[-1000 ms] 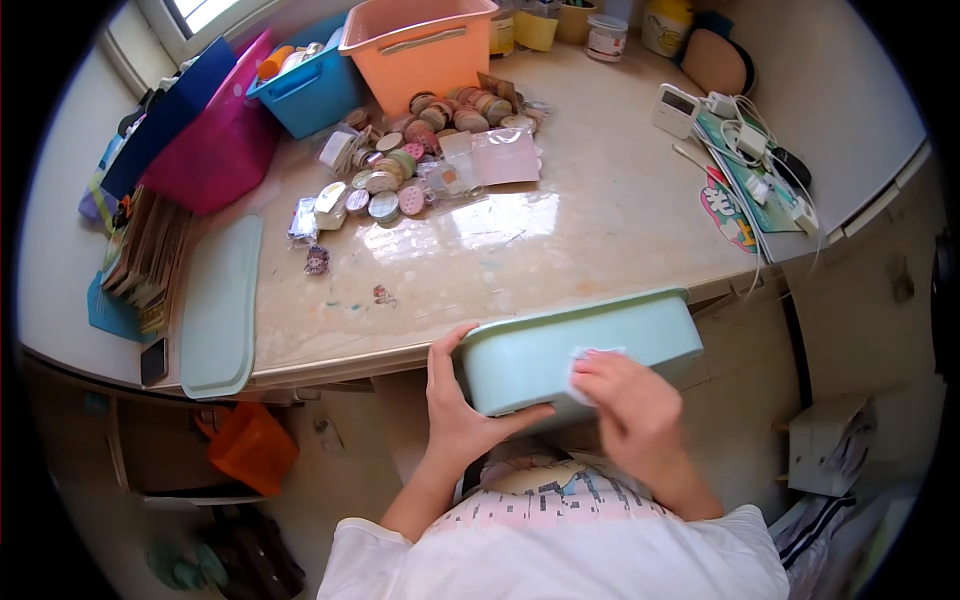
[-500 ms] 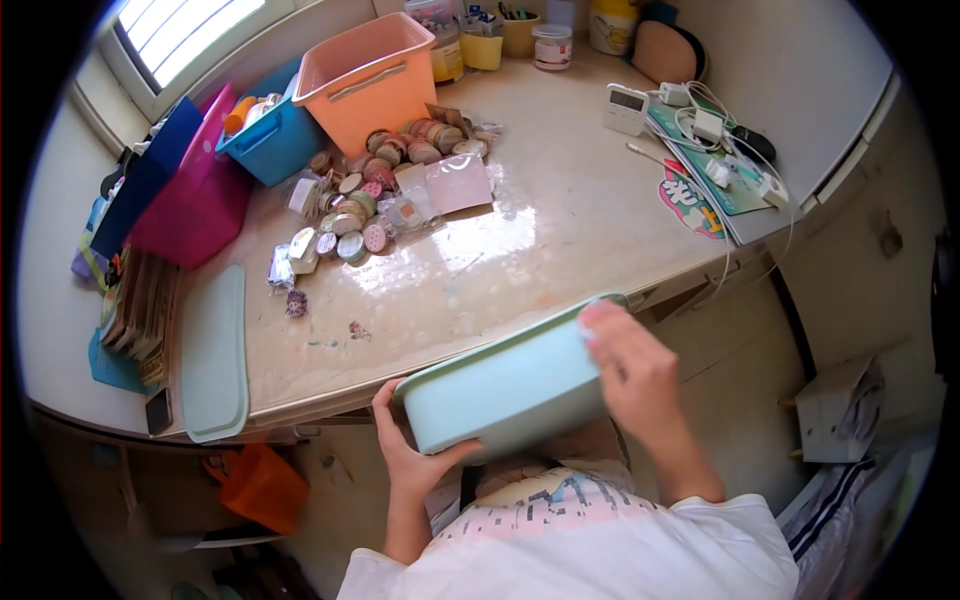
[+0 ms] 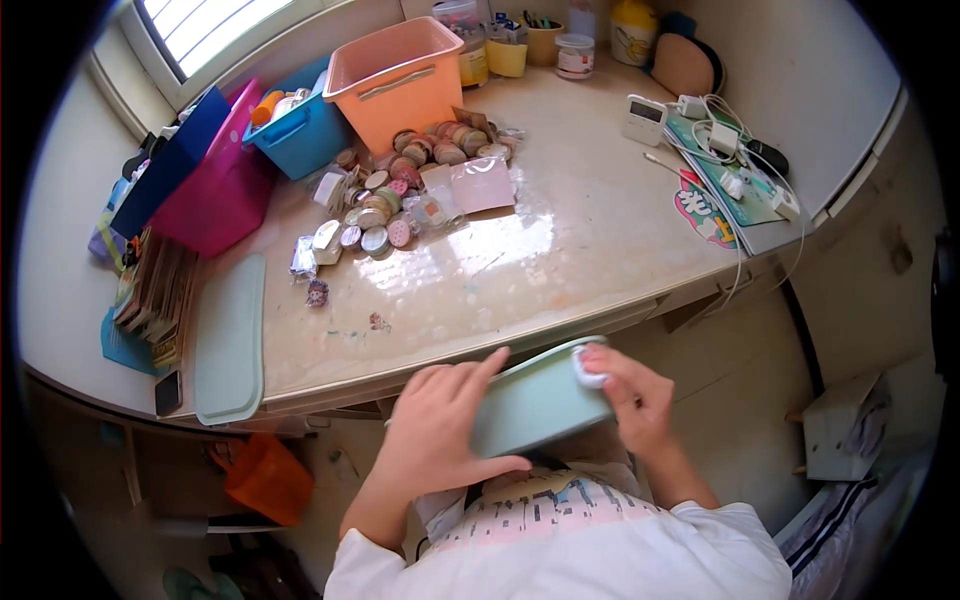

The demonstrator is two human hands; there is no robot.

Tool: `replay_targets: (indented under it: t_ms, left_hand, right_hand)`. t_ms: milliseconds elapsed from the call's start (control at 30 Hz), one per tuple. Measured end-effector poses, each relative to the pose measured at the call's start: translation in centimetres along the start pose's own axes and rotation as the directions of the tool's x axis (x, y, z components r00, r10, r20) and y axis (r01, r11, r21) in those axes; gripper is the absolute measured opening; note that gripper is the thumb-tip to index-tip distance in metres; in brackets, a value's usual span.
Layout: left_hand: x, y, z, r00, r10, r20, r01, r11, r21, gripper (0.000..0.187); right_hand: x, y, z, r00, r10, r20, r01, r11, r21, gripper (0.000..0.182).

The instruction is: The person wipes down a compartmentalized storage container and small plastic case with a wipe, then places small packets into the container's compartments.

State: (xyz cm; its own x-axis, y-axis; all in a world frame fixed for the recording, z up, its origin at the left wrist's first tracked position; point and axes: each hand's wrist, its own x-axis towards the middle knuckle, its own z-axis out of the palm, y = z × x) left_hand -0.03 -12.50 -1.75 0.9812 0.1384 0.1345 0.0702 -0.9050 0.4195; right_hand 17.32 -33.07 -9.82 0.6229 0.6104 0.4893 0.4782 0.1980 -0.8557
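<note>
A pale green plastic box [image 3: 535, 400] is tilted over my lap at the desk's front edge, its side turned up. My left hand [image 3: 435, 425] lies across the box's left part, thumb and fingers spread on either side of it. At the right end, my right hand [image 3: 632, 390] presses a small white wad [image 3: 588, 368], like a tissue or cloth, against the box's surface near its rim. A matching pale green lid [image 3: 229, 340] lies flat at the desk's left end.
Round tins and small packets [image 3: 385, 205] are piled on the desk [image 3: 600, 220]. Behind them stand an orange bin [image 3: 400, 95], a blue basket [image 3: 305, 135] and a magenta bin [image 3: 215, 200]. Cables and a white device [image 3: 644, 120] lie at right; an orange bag [image 3: 268, 480] is below.
The box has moved down and tilted differently. My left hand has gone from holding its left corner to lying across it. My right hand is slightly lower, and the white wad shows more clearly.
</note>
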Motion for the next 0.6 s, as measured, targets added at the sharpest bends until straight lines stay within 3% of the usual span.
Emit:
replay_targets:
  t_ms: [67, 167, 233, 267, 333, 367, 400, 467, 533, 600]
  left_hand:
    - [2.3, 1.0, 2.1, 0.997, -0.049, 0.059, 0.058, 0.984, -0.169, 0.108]
    - [3.3, 0.5, 2.5, 0.999, -0.048, -0.005, 0.046, 0.985, -0.168, 0.102]
    - [2.6, 0.1, 2.2, 0.983, -0.091, -0.161, 0.049, 0.969, -0.244, 0.098]
    - [2.0, -0.1, 1.8, 0.951, -0.194, -0.241, 0.115, 0.946, -0.304, 0.095]
    - [0.8, -0.9, 0.8, 0.924, -0.237, -0.301, 0.051, 0.855, -0.516, 0.096]
    - [0.4, -1.0, 0.9, 0.911, -0.242, -0.335, 0.04, 0.858, -0.512, 0.095]
    - [0.2, -1.3, 1.2, 0.905, -0.257, -0.34, 0.05, 0.856, -0.514, 0.095]
    - [-0.3, -2.1, 2.5, 0.891, -0.218, -0.399, -0.022, 0.856, -0.517, 0.095]
    - [-0.4, -2.1, 3.4, 0.883, -0.222, -0.414, -0.029, 0.854, -0.52, 0.093]
    - [-0.7, -2.5, 4.2, 0.874, -0.22, -0.433, -0.043, 0.853, -0.521, 0.09]
  right_hand:
    - [0.3, -1.4, 2.1, 0.993, -0.104, 0.063, 0.11, 0.99, -0.093, 0.018]
    - [0.5, -1.1, 2.8, 0.99, -0.139, -0.036, 0.128, 0.969, -0.21, 0.021]
    - [0.8, -0.8, 2.2, 0.997, -0.034, -0.064, 0.026, 0.992, -0.123, 0.023]
    - [0.9, -1.1, 1.8, 0.996, 0.046, -0.08, -0.064, 0.968, -0.242, 0.025]
    - [1.6, -0.7, 1.7, 0.973, 0.121, -0.195, -0.151, 0.978, -0.143, 0.024]
    - [2.2, -1.9, 1.7, 0.962, 0.236, -0.138, -0.253, 0.96, -0.123, 0.024]
    - [3.0, -2.5, 2.1, 0.964, 0.237, -0.121, -0.251, 0.96, -0.122, 0.024]
    - [3.8, -3.9, 3.7, 0.996, -0.08, 0.041, 0.09, 0.914, -0.395, 0.026]
    - [3.8, -5.8, 5.9, 0.996, -0.044, 0.072, 0.064, 0.948, -0.311, 0.03]
    - [4.2, -6.4, 7.5, 0.92, -0.279, 0.274, 0.352, 0.895, -0.272, 0.031]
